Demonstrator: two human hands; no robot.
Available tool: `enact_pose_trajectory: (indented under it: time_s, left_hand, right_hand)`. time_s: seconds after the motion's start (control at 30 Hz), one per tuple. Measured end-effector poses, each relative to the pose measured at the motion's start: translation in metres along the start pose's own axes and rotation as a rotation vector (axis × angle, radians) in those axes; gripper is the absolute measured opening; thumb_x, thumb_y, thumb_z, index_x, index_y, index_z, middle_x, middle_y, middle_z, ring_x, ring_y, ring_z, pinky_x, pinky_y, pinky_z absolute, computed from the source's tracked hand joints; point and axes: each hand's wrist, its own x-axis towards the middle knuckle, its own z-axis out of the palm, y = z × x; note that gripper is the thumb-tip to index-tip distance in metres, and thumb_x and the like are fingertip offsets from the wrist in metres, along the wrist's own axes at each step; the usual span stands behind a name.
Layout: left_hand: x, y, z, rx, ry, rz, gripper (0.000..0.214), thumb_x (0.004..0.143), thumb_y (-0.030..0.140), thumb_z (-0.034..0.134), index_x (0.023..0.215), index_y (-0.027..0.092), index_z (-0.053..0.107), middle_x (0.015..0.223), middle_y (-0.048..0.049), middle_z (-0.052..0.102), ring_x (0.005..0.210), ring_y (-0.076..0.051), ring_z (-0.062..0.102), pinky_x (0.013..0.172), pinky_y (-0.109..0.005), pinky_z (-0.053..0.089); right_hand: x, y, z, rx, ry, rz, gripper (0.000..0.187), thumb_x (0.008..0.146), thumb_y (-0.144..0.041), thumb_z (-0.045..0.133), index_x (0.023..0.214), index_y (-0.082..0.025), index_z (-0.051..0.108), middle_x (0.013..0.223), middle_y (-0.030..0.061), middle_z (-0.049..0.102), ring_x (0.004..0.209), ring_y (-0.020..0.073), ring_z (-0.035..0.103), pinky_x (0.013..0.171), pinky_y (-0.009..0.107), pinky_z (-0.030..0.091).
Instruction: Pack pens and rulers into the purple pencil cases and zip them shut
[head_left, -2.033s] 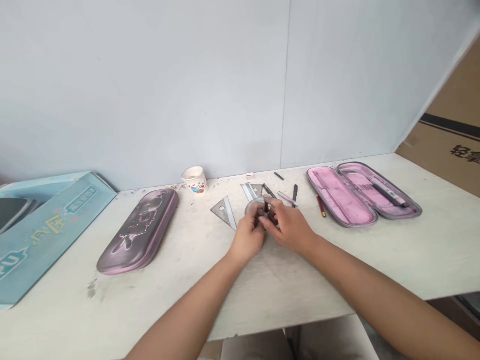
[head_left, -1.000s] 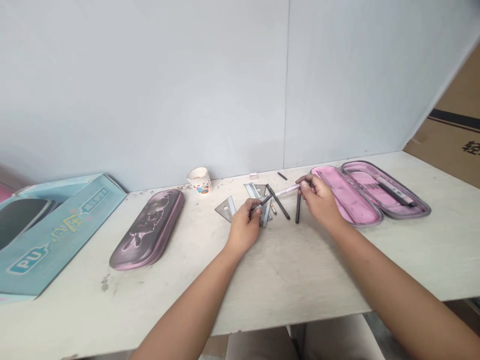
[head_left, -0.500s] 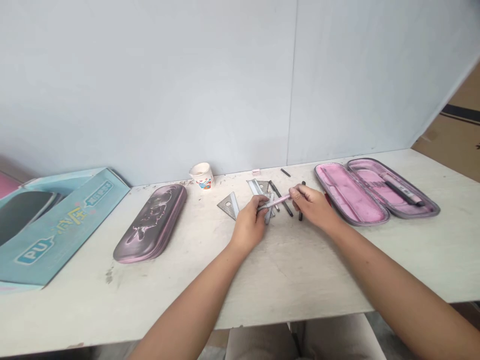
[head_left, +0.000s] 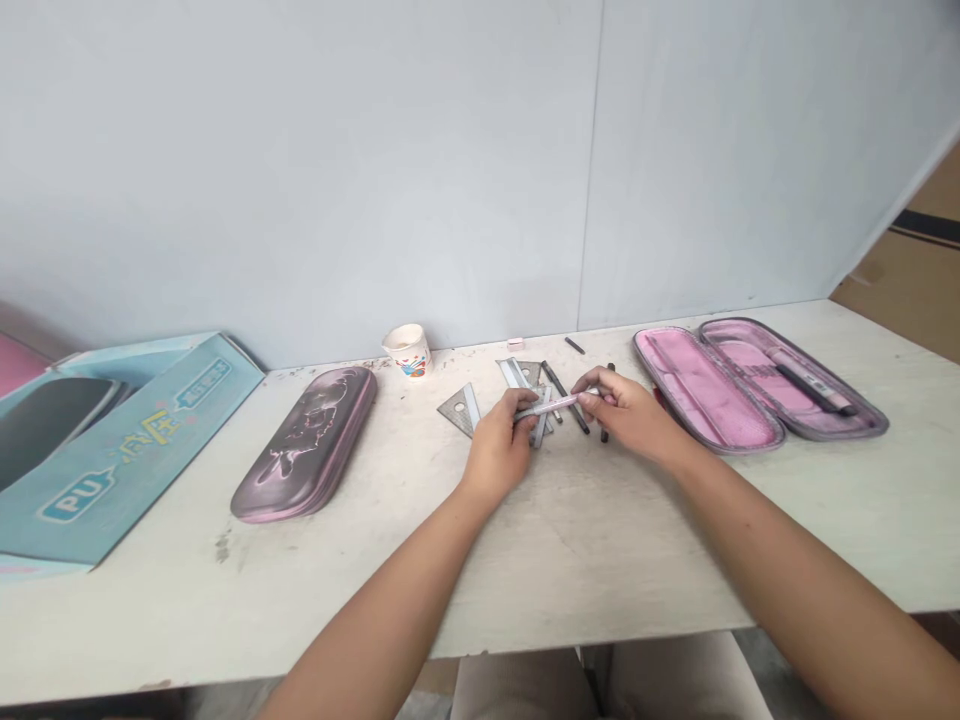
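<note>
Left hand (head_left: 496,447) and right hand (head_left: 626,417) both grip a slim pink pen (head_left: 556,405) above a white desk (head_left: 600,570).

From left to right: a closed pencil case (head_left: 304,445), a triangle ruler (head_left: 457,410), then the left hand pinching one end of the pen while the right hand's fingers and thumb pinch the other, neither hand letting go. The pen looks light and stiff, its smooth barrel perhaps slippery, so a fingertip hold along the barrel seems best. An open pink pencil case (head_left: 757,385) lies well to the right.

A study desk (head_left: 592,560), with an open pencil case (head_left: 697,390) and set squares (head_left: 459,410) lying on it.
</note>
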Motion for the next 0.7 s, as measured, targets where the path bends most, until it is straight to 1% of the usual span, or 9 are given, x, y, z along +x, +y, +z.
enact_pose_trajectory:
  time_s: [0.07, 0.1, 0.23, 0.3, 0.37, 0.4, 0.53, 0.67, 0.7]
  left_hand:
    - [0.0000, -0.0003, 0.0004, -0.006, -0.006, 0.003, 0.025, 0.081, 0.015, 0.044, 0.104, 0.021, 0.050, 0.097, -0.0049, 0.065, 0.087, -0.016, 0.061, 0.080, -0.031, 0.046]
    - [0.0000, -0.0005, 0.0005, -0.007, -0.009, 0.008, 0.025, 0.081, 0.015, 0.044, 0.104, 0.021, 0.050, 0.098, -0.0051, 0.064, 0.087, -0.016, 0.061, 0.079, -0.031, 0.046]
    - [0.0001, -0.0012, 0.0002, -0.012, -0.006, 0.010, 0.025, 0.081, 0.015, 0.044, 0.105, 0.021, 0.049, 0.099, -0.0055, 0.064, 0.088, -0.016, 0.062, 0.079, -0.030, 0.047]
    - [0.0002, -0.0011, -0.0001, -0.011, -0.005, 0.008, 0.026, 0.081, 0.015, 0.044, 0.105, 0.021, 0.049, 0.099, -0.0052, 0.064, 0.087, -0.016, 0.062, 0.079, -0.030, 0.047]
    - [0.0001, -0.0007, -0.0004, 0.001, -0.008, 0.012, 0.026, 0.081, 0.015, 0.044, 0.106, 0.021, 0.048, 0.099, -0.0051, 0.064, 0.087, -0.016, 0.062, 0.079, -0.030, 0.047]
    - [0.0001, -0.0003, -0.0004, 0.009, -0.012, 0.015, 0.025, 0.081, 0.015, 0.043, 0.106, 0.021, 0.048, 0.099, -0.0053, 0.064, 0.087, -0.016, 0.062, 0.079, -0.030, 0.047]
    - [-0.0001, 0.0009, -0.0005, 0.014, -0.013, 0.016, 0.025, 0.082, 0.015, 0.043, 0.106, 0.020, 0.048, 0.100, -0.0057, 0.064, 0.088, -0.016, 0.062, 0.079, -0.030, 0.047]
    - [-0.0002, 0.0017, -0.0005, 0.020, -0.021, 0.021, 0.026, 0.081, 0.014, 0.043, 0.107, 0.021, 0.047, 0.100, -0.0053, 0.064, 0.090, -0.016, 0.062, 0.080, -0.030, 0.047]
    - [-0.0001, 0.0018, -0.0005, 0.022, -0.024, 0.024, 0.026, 0.081, 0.015, 0.043, 0.107, 0.021, 0.047, 0.100, -0.0053, 0.064, 0.091, -0.016, 0.061, 0.080, -0.031, 0.046]
  right_hand:
    - [0.0001, -0.0002, -0.0005, -0.070, 0.050, 0.012, 0.031, 0.082, -0.047, 0.043, 0.073, -0.019, 0.054, 0.052, -0.0041, 0.047, 0.048, 0.0093, 0.041, 0.047, 0.022, 0.031]
    - [0.0000, -0.0004, -0.0006, -0.077, 0.057, 0.011, 0.032, 0.082, -0.047, 0.042, 0.073, -0.019, 0.054, 0.052, -0.0039, 0.047, 0.048, 0.0093, 0.041, 0.048, 0.022, 0.031]
    - [-0.0005, -0.0019, 0.0002, -0.014, -0.014, -0.024, 0.026, 0.081, -0.042, 0.047, 0.097, -0.022, 0.053, 0.061, -0.0050, 0.052, 0.049, 0.0087, 0.041, 0.048, 0.021, 0.032]
    - [-0.0007, -0.0024, 0.0008, -0.048, -0.007, -0.011, 0.025, 0.081, -0.043, 0.046, 0.087, -0.021, 0.055, 0.059, -0.0044, 0.053, 0.050, 0.0091, 0.042, 0.048, 0.021, 0.032]
    - [-0.0007, -0.0023, 0.0011, -0.096, 0.018, 0.007, 0.032, 0.083, -0.047, 0.041, 0.073, -0.019, 0.054, 0.054, -0.0033, 0.052, 0.050, 0.0098, 0.044, 0.049, 0.022, 0.033]
    - [-0.0007, -0.0020, 0.0011, -0.101, 0.018, 0.005, 0.034, 0.084, -0.048, 0.040, 0.072, -0.019, 0.054, 0.054, -0.0029, 0.052, 0.050, 0.0099, 0.044, 0.050, 0.022, 0.034]
    - [-0.0005, -0.0011, 0.0015, -0.045, -0.052, -0.040, 0.028, 0.082, -0.045, 0.045, 0.093, -0.021, 0.053, 0.066, -0.0033, 0.057, 0.052, 0.0090, 0.045, 0.050, 0.022, 0.034]
    - [-0.0012, -0.0020, 0.0011, -0.127, -0.015, -0.012, 0.035, 0.084, -0.048, 0.039, 0.072, -0.018, 0.054, 0.053, -0.0027, 0.052, 0.050, 0.0098, 0.045, 0.050, 0.022, 0.033]
    - [-0.0015, -0.0025, 0.0009, -0.122, -0.012, -0.020, 0.036, 0.084, -0.048, 0.039, 0.072, -0.018, 0.055, 0.054, -0.0025, 0.052, 0.050, 0.0097, 0.045, 0.051, 0.022, 0.033]
